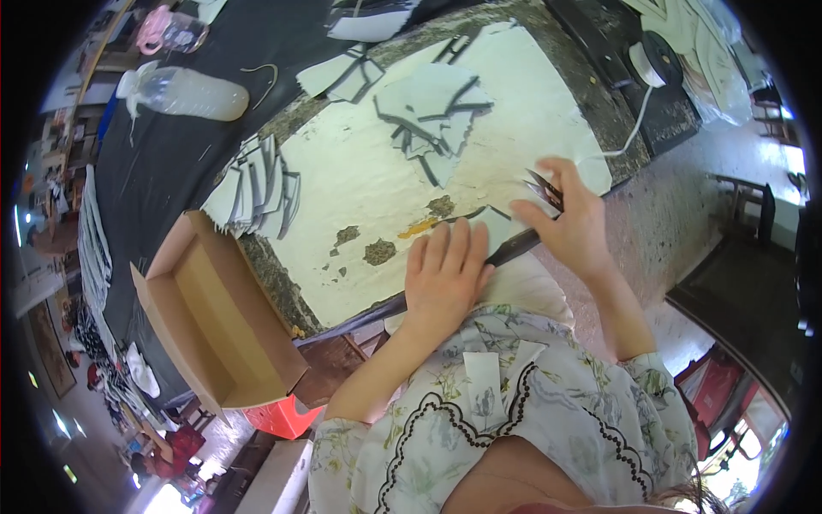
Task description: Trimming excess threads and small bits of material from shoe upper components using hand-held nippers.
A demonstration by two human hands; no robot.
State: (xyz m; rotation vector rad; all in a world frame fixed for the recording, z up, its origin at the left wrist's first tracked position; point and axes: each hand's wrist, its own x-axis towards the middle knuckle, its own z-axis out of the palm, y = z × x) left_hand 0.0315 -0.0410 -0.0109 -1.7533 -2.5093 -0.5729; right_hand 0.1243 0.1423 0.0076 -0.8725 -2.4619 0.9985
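At the front edge of the worktable my left hand [444, 272] lies flat, fingers stretched out, pressing on a white cut piece [495, 224] with a dark edge. Part of that piece is hidden under the hand. Just to the right, my right hand [572, 218] is raised a little over the board and closed around small dark snips [545, 188], whose two pointed blades face left and up. Farther back on the white board [334, 180] is a loose pile of similar white pieces [437, 107] with dark edges.
Fanned white pieces [257, 190] lie at the board's left, beside an open cardboard box [210, 317]. More pieces [351, 75] lie at the back. A clear bottle [193, 92] rests on black cloth. At the right, a spool [655, 64] trails white cord onto the board.
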